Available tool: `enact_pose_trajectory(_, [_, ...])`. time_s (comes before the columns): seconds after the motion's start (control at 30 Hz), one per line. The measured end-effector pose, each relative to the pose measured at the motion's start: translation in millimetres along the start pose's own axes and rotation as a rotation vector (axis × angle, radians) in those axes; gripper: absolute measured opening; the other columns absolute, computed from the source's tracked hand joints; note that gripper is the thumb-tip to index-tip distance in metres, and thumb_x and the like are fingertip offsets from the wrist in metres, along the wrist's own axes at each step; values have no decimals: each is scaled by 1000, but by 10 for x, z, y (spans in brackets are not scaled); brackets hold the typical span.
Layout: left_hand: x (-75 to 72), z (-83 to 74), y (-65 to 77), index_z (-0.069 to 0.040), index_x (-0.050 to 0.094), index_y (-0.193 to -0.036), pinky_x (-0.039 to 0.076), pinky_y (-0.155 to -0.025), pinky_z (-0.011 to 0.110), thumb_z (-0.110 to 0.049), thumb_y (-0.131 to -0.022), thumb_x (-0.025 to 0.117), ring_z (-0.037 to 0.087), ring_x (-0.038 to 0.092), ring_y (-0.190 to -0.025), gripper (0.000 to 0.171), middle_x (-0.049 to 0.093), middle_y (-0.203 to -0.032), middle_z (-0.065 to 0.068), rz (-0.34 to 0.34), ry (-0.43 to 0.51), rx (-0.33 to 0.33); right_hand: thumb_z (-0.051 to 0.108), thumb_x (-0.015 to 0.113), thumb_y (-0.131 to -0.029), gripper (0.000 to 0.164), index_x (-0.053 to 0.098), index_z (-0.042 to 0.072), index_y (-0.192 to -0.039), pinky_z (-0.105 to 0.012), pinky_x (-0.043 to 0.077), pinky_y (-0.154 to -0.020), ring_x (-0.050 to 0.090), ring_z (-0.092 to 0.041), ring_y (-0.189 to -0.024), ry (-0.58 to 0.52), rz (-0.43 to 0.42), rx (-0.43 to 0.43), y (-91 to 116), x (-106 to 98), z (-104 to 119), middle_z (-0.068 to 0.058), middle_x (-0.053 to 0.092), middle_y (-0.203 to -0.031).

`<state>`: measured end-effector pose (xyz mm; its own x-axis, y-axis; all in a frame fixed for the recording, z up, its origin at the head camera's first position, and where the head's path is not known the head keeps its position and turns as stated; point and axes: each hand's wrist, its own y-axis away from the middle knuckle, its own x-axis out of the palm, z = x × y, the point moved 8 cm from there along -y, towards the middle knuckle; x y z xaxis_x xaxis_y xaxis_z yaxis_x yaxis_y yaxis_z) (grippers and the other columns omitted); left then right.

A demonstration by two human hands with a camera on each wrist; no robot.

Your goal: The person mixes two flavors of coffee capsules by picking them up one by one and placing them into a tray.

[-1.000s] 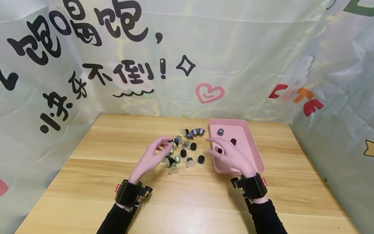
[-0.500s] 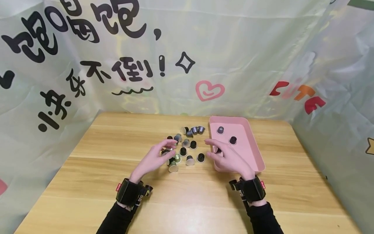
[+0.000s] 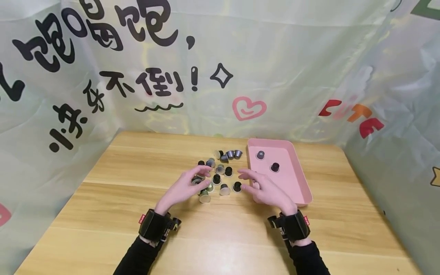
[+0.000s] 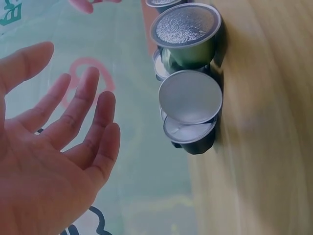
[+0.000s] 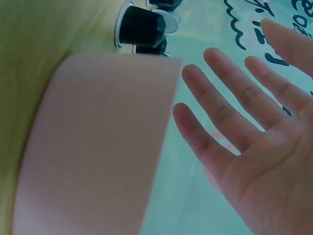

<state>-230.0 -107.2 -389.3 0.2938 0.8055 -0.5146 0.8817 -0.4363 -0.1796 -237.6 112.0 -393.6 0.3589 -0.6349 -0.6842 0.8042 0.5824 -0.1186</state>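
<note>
Coffee capsules with black, green and grey-blue bodies lie in a loose group on the wooden table. My left hand [image 3: 185, 188] hovers over the group's left side, fingers loosely spread and holding nothing; it hides some capsules. In the left wrist view its palm faces a green capsule [image 4: 193, 56] and a pale-lidded one [image 4: 190, 97]. My right hand [image 3: 267, 190], also holding nothing, hangs over the left rim of the pink tray [image 3: 292, 175]. Its fingertips are near a black capsule [image 3: 237, 186]. Inside the tray stand a grey-blue capsule [image 3: 260, 154] and a black one [image 3: 275, 167].
Several grey-blue capsules [image 3: 230, 154] sit together at the back of the group. A printed cloth [image 3: 292, 76] hangs behind and beside the wooden table [image 3: 220, 236]. In the right wrist view the tray's side wall [image 5: 98, 142] stands close by the hand.
My left hand has shifted slightly right over the capsules. My right hand has drifted a little left, from over the tray toward its left rim. Neither has picked anything up.
</note>
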Motion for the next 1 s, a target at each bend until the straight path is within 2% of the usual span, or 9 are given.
enact_pose_trajectory(0.2, [72, -22, -2, -8, 54, -140, 48, -104, 60, -18, -99, 63, 39, 61, -119, 43, 68, -122, 17, 32, -7, 45, 24, 60, -102, 52, 44, 11, -149, -59, 48, -106, 61, -34, -127, 12, 54, 24, 7, 118, -14, -16, 68, -131])
enact_pose_trajectory(0.33, [117, -24, 7, -8, 54, -140, 49, -103, 59, -18, -99, 62, 35, 62, -119, 42, 68, -122, 17, 49, -15, 52, 23, 60, -101, 52, 44, 10, -150, -57, 48, -105, 63, -33, -124, 24, 70, 35, 14, 153, -24, -15, 68, -130])
enact_pose_trajectory(0.53, [201, -12, 14, -11, 55, -139, 48, -105, 57, -20, -99, 62, 30, 59, -121, 41, 67, -125, 18, 91, -7, 31, 22, 58, -102, 50, 46, 5, -148, -54, 49, -101, 64, -33, -121, 57, 98, 0, 12, 195, 6, -16, 69, -130])
enact_pose_trajectory(0.67, [253, 25, 16, -13, 55, -138, 47, -105, 55, -20, -100, 62, 28, 59, -120, 40, 67, -126, 15, 109, -3, 22, 22, 59, -102, 49, 48, 3, -146, -53, 49, -103, 63, -32, -124, 66, 117, -12, 7, 220, 20, -16, 68, -131])
enact_pose_trajectory(0.9, [265, 48, 21, -14, 55, -138, 45, -106, 56, -23, -100, 61, 27, 58, -122, 39, 67, -127, 15, 113, 5, 10, 22, 59, -102, 48, 50, 3, -145, -52, 49, -106, 63, -30, -125, 87, 138, -9, -14, 235, 36, -15, 68, -131])
enact_pose_trajectory(1.0, [268, 37, 17, -11, 55, -139, 47, -104, 56, -21, -100, 61, 29, 58, -121, 40, 66, -128, 16, 120, -8, 13, 24, 59, -102, 48, 50, 4, -144, -52, 50, -106, 62, -31, -126, 82, 143, 2, -5, 235, 33, -15, 67, -132])
